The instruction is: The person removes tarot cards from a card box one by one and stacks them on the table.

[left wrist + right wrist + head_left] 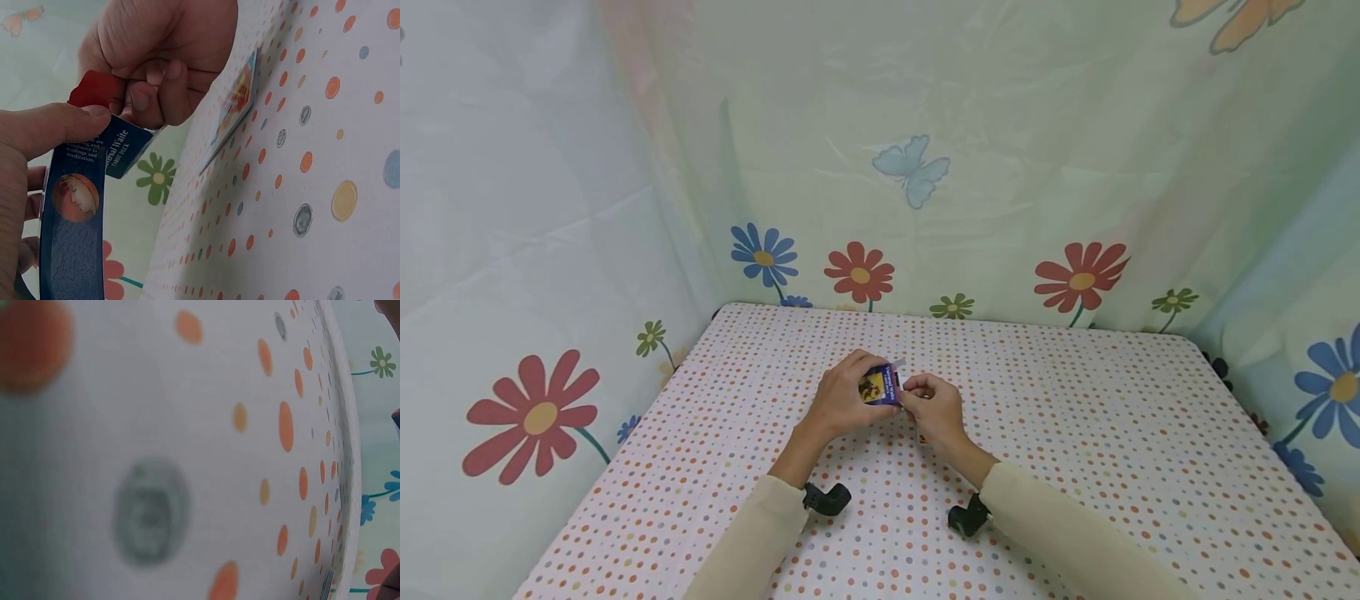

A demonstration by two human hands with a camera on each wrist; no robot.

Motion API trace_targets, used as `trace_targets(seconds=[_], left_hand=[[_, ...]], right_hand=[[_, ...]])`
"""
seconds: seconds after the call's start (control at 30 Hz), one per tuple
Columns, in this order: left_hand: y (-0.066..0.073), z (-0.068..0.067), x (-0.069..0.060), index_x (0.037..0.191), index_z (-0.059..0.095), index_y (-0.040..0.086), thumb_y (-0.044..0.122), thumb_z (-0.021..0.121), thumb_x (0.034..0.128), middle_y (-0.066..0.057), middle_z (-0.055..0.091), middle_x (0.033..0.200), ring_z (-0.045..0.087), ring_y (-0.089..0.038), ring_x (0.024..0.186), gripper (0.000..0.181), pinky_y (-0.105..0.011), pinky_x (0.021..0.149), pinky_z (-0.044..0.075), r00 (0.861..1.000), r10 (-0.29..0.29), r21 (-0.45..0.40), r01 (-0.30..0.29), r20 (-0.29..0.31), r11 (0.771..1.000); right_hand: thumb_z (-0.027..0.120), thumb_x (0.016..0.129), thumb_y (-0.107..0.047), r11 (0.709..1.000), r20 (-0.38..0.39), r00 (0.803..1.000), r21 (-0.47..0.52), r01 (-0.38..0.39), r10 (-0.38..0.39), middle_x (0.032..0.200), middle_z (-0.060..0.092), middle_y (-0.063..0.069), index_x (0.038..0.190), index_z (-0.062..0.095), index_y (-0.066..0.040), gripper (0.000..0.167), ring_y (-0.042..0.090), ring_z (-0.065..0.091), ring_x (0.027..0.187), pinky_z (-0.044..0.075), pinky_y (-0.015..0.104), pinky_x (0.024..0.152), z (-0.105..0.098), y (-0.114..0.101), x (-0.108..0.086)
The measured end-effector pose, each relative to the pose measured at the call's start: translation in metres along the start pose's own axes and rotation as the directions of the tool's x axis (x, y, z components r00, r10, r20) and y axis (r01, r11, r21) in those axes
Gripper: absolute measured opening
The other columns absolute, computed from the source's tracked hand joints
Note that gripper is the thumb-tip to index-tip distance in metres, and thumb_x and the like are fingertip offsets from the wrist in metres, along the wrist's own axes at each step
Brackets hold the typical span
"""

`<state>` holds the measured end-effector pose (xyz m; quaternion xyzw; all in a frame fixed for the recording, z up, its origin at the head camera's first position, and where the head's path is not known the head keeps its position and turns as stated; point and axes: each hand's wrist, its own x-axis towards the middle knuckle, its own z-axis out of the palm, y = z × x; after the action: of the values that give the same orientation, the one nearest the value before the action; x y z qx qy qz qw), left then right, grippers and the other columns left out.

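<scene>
A dark blue tarot card box (880,385) with a yellow picture is held above the table in my left hand (842,396), thumb along one edge and fingers around the other side. At its end, my right hand (936,410) has curled fingers and pinches the lettered end flap (127,147). A red flap (94,89) sticks up beside those fingers in the left wrist view. Below the hands, a thin stack of cards (236,103) with a colourful picture lies on the table, mostly hidden by my right hand in the head view.
A dotted cloth (1060,417) covers the table. Behind and at both sides hang curtains (985,108) printed with flowers and butterflies. The right wrist view mostly shows the cloth and the table's edge (344,425).
</scene>
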<state>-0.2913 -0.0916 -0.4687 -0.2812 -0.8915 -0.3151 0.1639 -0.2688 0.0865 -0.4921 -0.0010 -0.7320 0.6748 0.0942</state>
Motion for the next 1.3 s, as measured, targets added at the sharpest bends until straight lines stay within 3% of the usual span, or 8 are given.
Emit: trace_targets(seconds=[0.53,0.97,1.3], left_hand=[[-0.001,0.001,0.001,0.125,0.065,0.017,0.04,0.092,0.0706,0.003,0.061,0.119,0.059,-0.013,0.099,0.066,-0.032,0.084,0.052,1.0,0.008,-0.024,-0.008,0.013,1.0],[0.001,0.0,0.001,0.124,0.065,0.017,0.038,0.094,0.0689,0.003,0.062,0.118,0.06,-0.014,0.098,0.066,-0.035,0.084,0.052,1.0,-0.001,-0.026,0.001,0.002,1.0],[0.0,0.0,0.001,0.123,0.065,0.017,0.036,0.094,0.0686,0.004,0.062,0.117,0.06,-0.013,0.097,0.064,-0.033,0.083,0.053,1.0,0.006,-0.051,-0.006,-0.006,0.999]], right_hand=[[0.066,0.088,0.0,0.999,0.005,1.0,-0.027,-0.016,0.016,0.07,0.063,0.006,0.096,0.066,0.008,0.011,0.024,0.06,0.055,0.052,0.033,0.05,0.0,0.001,-0.001],[0.068,0.093,-0.005,0.994,0.028,0.996,0.064,-0.085,0.084,0.071,0.067,0.006,0.097,0.064,0.002,0.009,0.017,0.057,0.054,0.045,0.023,0.048,-0.008,-0.001,-0.002],[0.066,0.094,-0.002,0.988,0.035,0.993,0.1,-0.114,0.111,0.067,0.063,0.004,0.104,0.062,0.009,0.015,0.013,0.054,0.051,0.043,0.022,0.045,-0.015,-0.005,-0.003]])
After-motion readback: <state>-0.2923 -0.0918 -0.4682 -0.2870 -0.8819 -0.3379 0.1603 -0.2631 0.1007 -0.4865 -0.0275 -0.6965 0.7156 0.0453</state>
